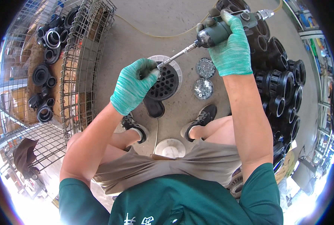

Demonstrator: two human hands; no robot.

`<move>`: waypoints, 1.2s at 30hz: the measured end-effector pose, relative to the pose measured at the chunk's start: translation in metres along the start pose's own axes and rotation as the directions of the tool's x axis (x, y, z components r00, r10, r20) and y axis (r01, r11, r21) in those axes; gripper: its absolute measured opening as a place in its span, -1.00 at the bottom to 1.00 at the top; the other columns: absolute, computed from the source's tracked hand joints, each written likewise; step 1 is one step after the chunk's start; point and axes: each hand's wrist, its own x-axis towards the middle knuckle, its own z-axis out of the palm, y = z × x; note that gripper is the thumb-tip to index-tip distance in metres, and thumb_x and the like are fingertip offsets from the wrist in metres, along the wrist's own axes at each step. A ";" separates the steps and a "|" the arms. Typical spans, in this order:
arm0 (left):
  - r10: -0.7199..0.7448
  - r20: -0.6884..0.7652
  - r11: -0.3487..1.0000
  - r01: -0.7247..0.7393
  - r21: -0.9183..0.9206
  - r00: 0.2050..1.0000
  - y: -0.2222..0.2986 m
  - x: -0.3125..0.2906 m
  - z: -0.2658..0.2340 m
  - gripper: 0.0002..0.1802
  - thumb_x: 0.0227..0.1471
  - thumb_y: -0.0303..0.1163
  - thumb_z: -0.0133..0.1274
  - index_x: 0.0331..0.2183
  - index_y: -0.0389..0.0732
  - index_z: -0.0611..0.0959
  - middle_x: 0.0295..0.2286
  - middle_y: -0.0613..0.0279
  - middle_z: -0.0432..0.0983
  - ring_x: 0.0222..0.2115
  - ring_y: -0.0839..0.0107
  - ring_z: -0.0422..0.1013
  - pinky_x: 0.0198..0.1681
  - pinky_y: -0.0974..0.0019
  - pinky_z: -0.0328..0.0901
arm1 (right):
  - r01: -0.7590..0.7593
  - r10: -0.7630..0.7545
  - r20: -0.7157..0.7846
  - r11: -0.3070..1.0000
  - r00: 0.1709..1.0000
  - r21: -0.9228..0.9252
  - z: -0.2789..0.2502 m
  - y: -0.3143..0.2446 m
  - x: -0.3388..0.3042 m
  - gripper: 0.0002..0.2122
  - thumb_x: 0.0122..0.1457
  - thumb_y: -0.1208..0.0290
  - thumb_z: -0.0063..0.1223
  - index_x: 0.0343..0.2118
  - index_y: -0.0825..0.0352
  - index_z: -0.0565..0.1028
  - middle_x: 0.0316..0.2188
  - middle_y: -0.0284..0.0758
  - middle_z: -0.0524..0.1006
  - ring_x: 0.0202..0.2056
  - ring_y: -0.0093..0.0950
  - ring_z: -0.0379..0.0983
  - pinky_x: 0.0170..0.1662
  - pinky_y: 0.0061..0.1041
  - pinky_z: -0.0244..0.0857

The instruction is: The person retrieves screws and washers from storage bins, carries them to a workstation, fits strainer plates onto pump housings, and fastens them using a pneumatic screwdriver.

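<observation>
My right hand (232, 48), in a green-and-grey coated glove, is wrapped around a dark green air impact driver (216, 34). Its long silver shaft (180, 53) slants down to the left. At the shaft's end my gloved left hand (133, 86) is closed, thumb and fingers pinching the tip; whether a small fastener is also in that pinch is hidden. Below the tip lies a round black plastic part (163, 84) with several holes and a rounded tongue (154, 107) towards me. It rests on a white round support (179, 71), partly covered by it.
Two round dishes of small metal fasteners, a far one (205, 67) and a nearer one (203, 89), stand on the floor. Black pipe fittings (277, 84) are piled at right. A wire cage (77, 67) with black fittings stands at left. A yellowish air hose (155, 36) crosses the floor.
</observation>
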 end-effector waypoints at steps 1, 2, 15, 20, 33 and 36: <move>-0.003 0.003 1.000 0.003 0.002 1.000 -0.002 0.003 0.000 -0.80 0.11 -0.50 0.17 -0.18 -0.32 0.64 -0.45 0.45 0.50 -0.44 0.67 0.34 -0.34 0.51 0.30 | -0.007 0.006 -0.005 1.000 1.000 -0.030 0.002 0.001 -0.001 -0.79 0.21 0.44 0.10 -0.13 0.33 0.40 -0.20 -0.21 0.53 -0.26 -0.39 0.53 -0.17 -0.21 0.49; 0.013 0.027 1.000 -0.013 -0.002 1.000 -0.006 0.007 0.001 -0.79 0.11 -0.50 0.17 -0.18 -0.32 0.64 -0.44 0.41 0.53 -0.43 0.66 0.36 -0.33 0.50 0.32 | -0.013 0.013 -0.010 0.998 1.000 -0.060 0.002 0.002 -0.002 -0.77 0.22 0.42 0.12 -0.11 0.33 0.40 -0.17 -0.21 0.54 -0.23 -0.38 0.54 -0.17 -0.21 0.49; 0.012 0.005 0.841 -0.013 0.541 1.000 -0.051 0.047 0.024 -0.67 0.04 -0.32 0.20 -0.12 -0.18 0.63 -0.30 0.05 0.65 -0.30 0.15 0.59 -0.19 0.20 0.44 | 0.086 -0.006 0.211 0.925 0.977 -0.371 -0.003 0.039 -0.024 -0.64 0.08 0.60 0.23 -0.05 0.23 0.43 -0.15 -0.28 0.55 -0.13 -0.42 0.53 -0.09 -0.37 0.49; 0.000 0.010 0.799 -0.006 0.601 1.000 -0.046 0.051 0.029 -0.68 0.05 -0.30 0.17 -0.13 -0.17 0.62 -0.29 0.03 0.65 -0.27 0.06 0.57 -0.17 0.13 0.43 | 0.106 -0.019 0.229 0.920 0.973 -0.377 -0.004 0.045 -0.027 -0.61 0.06 0.60 0.24 -0.03 0.23 0.43 -0.13 -0.30 0.57 -0.14 -0.51 0.51 -0.06 -0.47 0.44; -0.098 0.086 0.754 0.017 0.657 0.992 -0.041 0.052 0.021 -0.61 0.00 -0.25 0.18 -0.12 -0.16 0.55 -0.27 -0.02 0.60 -0.23 -0.04 0.52 -0.16 0.01 0.41 | 0.175 0.088 0.418 0.816 0.904 -0.551 0.028 0.058 -0.042 -0.70 0.06 0.63 0.22 -0.11 0.30 0.51 -0.33 -0.47 0.54 -0.29 -0.67 0.46 -0.16 -0.58 0.42; -0.103 0.119 0.776 0.005 0.630 0.988 -0.039 0.048 0.015 -0.55 -0.03 -0.26 0.23 -0.08 -0.15 0.55 -0.25 0.04 0.60 -0.20 -0.01 0.51 -0.14 0.04 0.41 | 0.232 0.067 0.468 0.801 0.881 -0.551 0.027 0.068 -0.041 -0.69 0.05 0.63 0.23 -0.11 0.30 0.51 -0.33 -0.47 0.54 -0.30 -0.68 0.44 -0.17 -0.59 0.41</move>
